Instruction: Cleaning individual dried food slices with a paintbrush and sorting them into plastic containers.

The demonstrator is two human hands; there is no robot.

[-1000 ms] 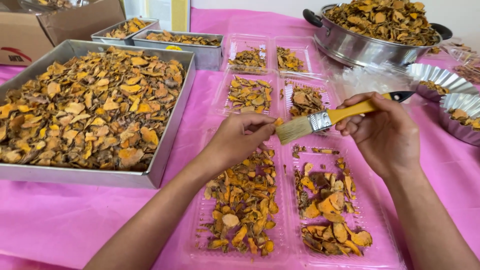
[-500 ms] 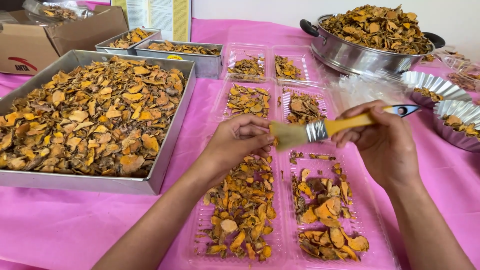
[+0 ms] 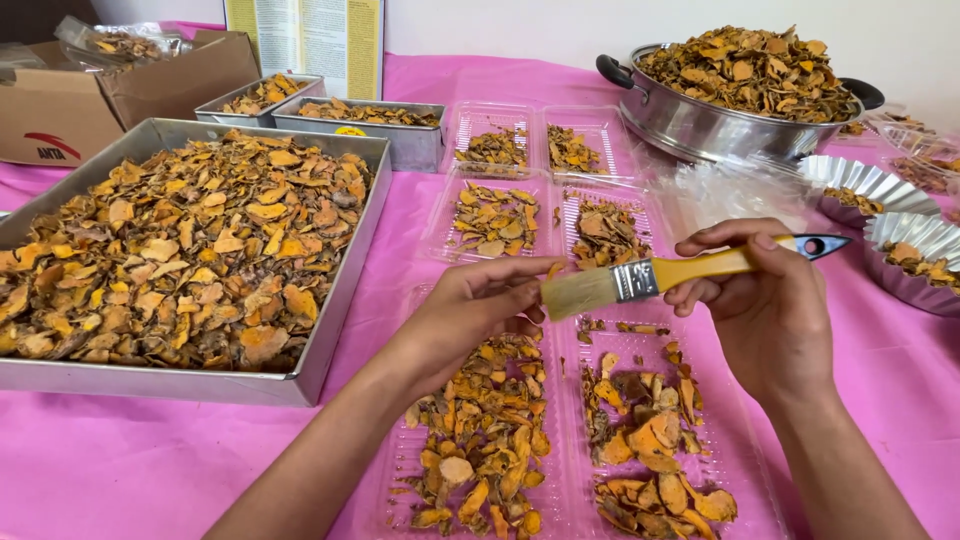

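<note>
Head view. The right hand [image 3: 770,310] was closed on the yellow handle of a flat paintbrush [image 3: 655,277], gripping just behind the metal ferrule; a grip that far forward probably served close control of the bristles. The brush lay nearly level, bristles pointing to the person's left. The left hand [image 3: 485,305] was curled, its fingertips meeting the bristle tips; whether a dried slice was pinched between those fingers could not be determined. Both hands hovered close together above the near clear plastic tray [image 3: 570,440], so that anything brushed loose would likely drop into its two compartments, which already held orange and brown dried slices.

Two more clear trays [image 3: 545,215], each with smaller portions, sat in a row beyond it on the pink tablecloth [image 3: 120,470]. A large metal baking tray [image 3: 330,340], heaped with the same slices, stood just beside the left forearm. Two small metal pans [image 3: 400,135] stood behind it, near a cardboard box [image 3: 90,100]. A heaped steel pot [image 3: 700,125] and fluted foil cups [image 3: 860,185] stood to the far right, well apart from the hands.
</note>
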